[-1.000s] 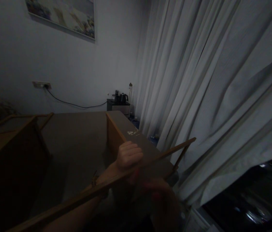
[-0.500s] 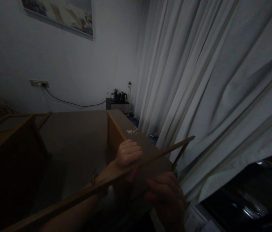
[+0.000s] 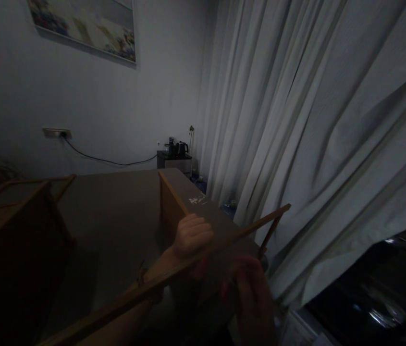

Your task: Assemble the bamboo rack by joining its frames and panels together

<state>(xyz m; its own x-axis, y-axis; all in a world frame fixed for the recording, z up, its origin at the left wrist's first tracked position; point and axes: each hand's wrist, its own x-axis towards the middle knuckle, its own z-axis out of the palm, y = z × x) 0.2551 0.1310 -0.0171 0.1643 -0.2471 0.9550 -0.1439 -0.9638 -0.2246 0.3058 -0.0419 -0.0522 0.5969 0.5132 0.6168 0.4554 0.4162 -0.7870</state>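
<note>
My left hand (image 3: 192, 236) is closed at the long wooden bar of a frame (image 3: 260, 223), its thumb low against the near side. The bar slants from lower left up to the right, crossing in front of my left forearm, and a short leg hangs from its far end. Just beneath the bar is my right hand (image 3: 251, 290), dark and a little blurred, with its fingers bent together as in a pinch. What lies between those fingertips is too dim to make out. Beyond my left hand, a wooden panel (image 3: 172, 199) stands on edge on the brown table (image 3: 119, 206).
Another wooden piece with legs (image 3: 11, 226) stands at left on the table. Small pale scraps (image 3: 197, 199) lie near its right edge. A black kettle (image 3: 181, 148) sits on a cabinet behind. White curtains (image 3: 278, 120) hang along the right, above a dark glossy surface (image 3: 375, 293).
My right hand's fingers have lifted and curled, turning more upright below the bar. My left hand keeps its place on the bar. The whole view has tilted slightly upward.
</note>
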